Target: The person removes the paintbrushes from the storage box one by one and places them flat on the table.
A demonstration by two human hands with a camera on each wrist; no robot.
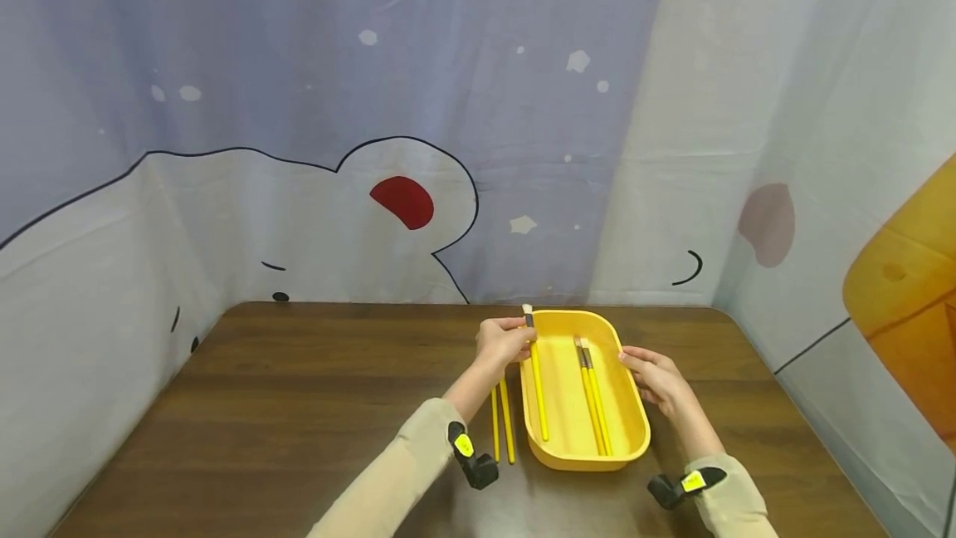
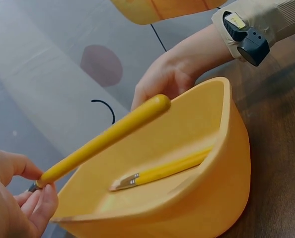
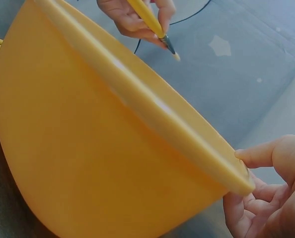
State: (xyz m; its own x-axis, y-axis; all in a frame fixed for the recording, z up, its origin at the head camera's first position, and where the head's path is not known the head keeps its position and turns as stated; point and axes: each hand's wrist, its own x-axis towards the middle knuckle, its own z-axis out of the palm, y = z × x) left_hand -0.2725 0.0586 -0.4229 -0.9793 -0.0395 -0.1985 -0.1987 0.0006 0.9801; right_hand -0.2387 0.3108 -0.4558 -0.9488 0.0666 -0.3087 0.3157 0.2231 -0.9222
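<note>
Left hand (image 1: 504,343) pinches 1 yellow brush (image 1: 538,388) over the left side of the yellow tray (image 1: 562,409), lower right of the head frame. Right hand (image 1: 656,378) grips the tray's right rim. 2 brushes (image 1: 590,397) inside. Worktop (image 1: 358,388), left of tray: 2 yellow handles (image 1: 507,422), probably brushes; upper ends hidden.

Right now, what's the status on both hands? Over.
Left hand pinches yellow-handled paintbrush above oblong yellow tray. Right hand grips the tray. Two yellow-handled paintbrushes lie inside. Nothing visible in the way.

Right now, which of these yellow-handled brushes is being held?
The brush pinched in the left hand; two other brushes lie inside the yellow tray, and two yellow handles lie on the table to its left.
</note>
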